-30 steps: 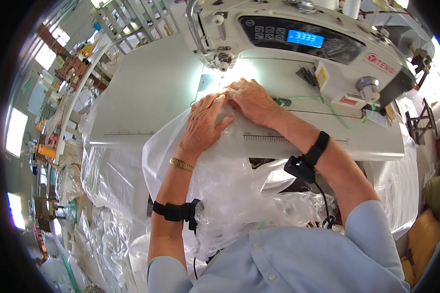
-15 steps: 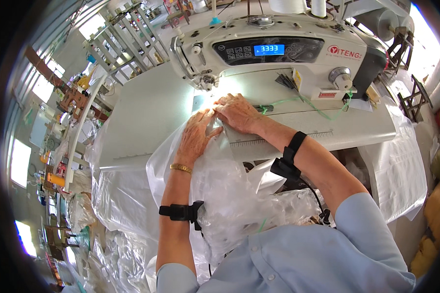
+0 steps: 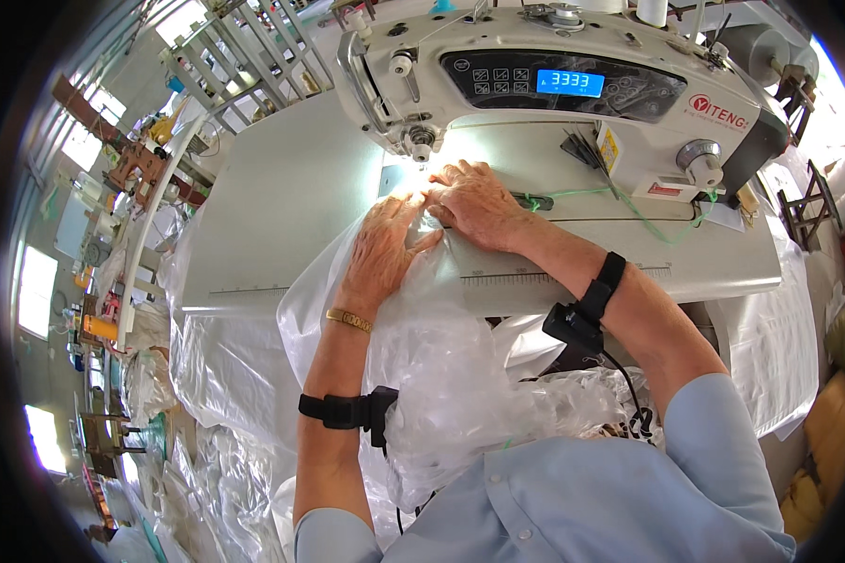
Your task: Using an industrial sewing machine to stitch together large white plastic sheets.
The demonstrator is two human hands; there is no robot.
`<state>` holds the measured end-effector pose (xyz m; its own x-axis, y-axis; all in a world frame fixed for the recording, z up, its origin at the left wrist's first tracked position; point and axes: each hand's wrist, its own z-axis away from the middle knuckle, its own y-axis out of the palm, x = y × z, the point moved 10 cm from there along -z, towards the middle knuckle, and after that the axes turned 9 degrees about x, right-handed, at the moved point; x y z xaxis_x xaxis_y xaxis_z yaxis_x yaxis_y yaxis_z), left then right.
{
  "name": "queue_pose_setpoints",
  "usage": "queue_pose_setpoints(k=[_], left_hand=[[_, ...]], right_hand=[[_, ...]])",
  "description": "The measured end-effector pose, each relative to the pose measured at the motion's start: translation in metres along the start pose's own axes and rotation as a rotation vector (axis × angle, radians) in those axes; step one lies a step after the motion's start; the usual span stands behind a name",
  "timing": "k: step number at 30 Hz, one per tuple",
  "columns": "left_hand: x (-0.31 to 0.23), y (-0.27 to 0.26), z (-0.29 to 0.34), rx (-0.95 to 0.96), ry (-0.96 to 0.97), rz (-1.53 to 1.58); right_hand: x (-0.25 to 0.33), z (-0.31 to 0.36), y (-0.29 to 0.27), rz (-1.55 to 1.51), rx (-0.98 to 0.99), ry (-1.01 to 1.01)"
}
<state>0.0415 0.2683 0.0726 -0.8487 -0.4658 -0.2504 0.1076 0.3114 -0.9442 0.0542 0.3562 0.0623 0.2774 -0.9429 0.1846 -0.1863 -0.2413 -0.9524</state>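
Observation:
At the needle end of a white sewing machine [image 3: 662, 155], both hands hold a thin translucent plastic sheet [image 3: 422, 328]. My left hand [image 3: 383, 246] presses on the sheet, fingers pointing at the needle area and thumb toward the right. Close beside it, my right hand [image 3: 479, 208] has its fingers bent and gathered on the edge of the sheet. Their fingertips nearly meet under the bright machine lamp, where glare hides the needle and the exact grip. Below the hands the sheet hangs over the table's front edge toward my lap.
The pale sewing table [image 3: 282, 216] has a ruler strip along its front. Dark thin tools [image 3: 587, 155] and green string [image 3: 667, 235] lie by the machine's base. More plastic sheeting [image 3: 235, 375] hangs at the left. A metal rack [image 3: 244, 70] stands behind.
The view has shifted slightly, so the machine sits lower right and larger. Both hands stay by the needle, still on the plastic sheet; the right hand's knuckles look slightly more raised.

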Motion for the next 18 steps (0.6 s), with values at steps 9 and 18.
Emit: queue_pose_setpoints(k=[9, 18], left_hand=[[0.008, 0.003, -0.008, -0.01, 0.001, 0.047], [0.012, 0.005, -0.016, -0.099, 0.096, -0.132]], right_hand=[[-0.006, -0.005, 0.003, -0.008, -0.002, 0.028], [-0.01, -0.008, 0.009, 0.068, 0.02, 0.046]])
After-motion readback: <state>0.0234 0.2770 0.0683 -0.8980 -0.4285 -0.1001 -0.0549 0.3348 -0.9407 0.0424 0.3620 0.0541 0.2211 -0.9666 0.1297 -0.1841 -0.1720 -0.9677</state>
